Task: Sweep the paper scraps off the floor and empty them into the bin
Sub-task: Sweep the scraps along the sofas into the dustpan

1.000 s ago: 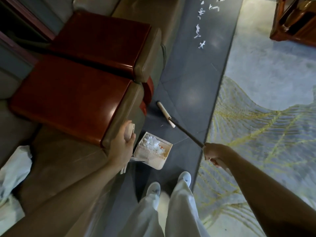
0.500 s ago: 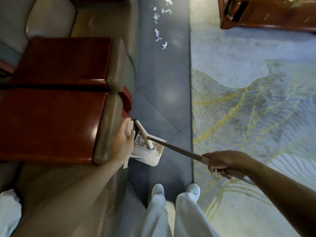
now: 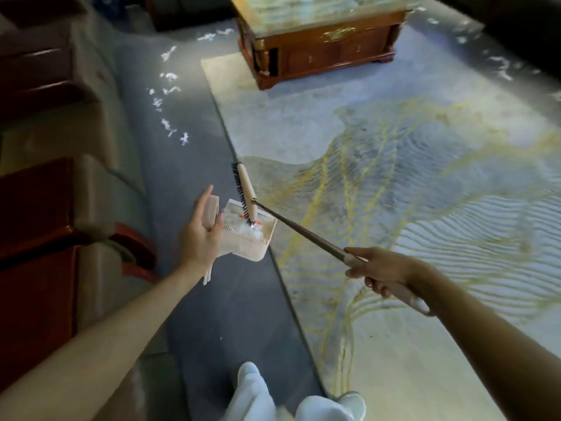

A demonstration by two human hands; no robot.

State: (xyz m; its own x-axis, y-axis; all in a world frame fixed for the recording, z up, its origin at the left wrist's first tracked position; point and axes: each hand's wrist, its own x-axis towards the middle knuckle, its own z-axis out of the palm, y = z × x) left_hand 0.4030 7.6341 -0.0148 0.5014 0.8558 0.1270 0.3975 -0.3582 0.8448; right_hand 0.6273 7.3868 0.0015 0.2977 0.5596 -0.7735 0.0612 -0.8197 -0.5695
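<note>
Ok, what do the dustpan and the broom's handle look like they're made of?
Dustpan: looks like cream matte plastic, with moulded comb teeth along its edge. Broom handle: thin, dark, smooth shaft, likely metal or painted wood, with a paler grip held in the right hand.

Dim room; soft light falls from the far side, glaring on the glass tabletop (image 3: 318, 10) and paling the rug (image 3: 425, 177). The left sofa (image 3: 39, 208) lies in shadow. Motion blur softens everything; wide-angle bending at the edges

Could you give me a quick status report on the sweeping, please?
Left hand grips the beige plastic dustpan, scraps inside. Right hand holds the long-handled broom, head at the pan. White paper scraps remain on grey floor ahead. Nothing blocking.
</note>
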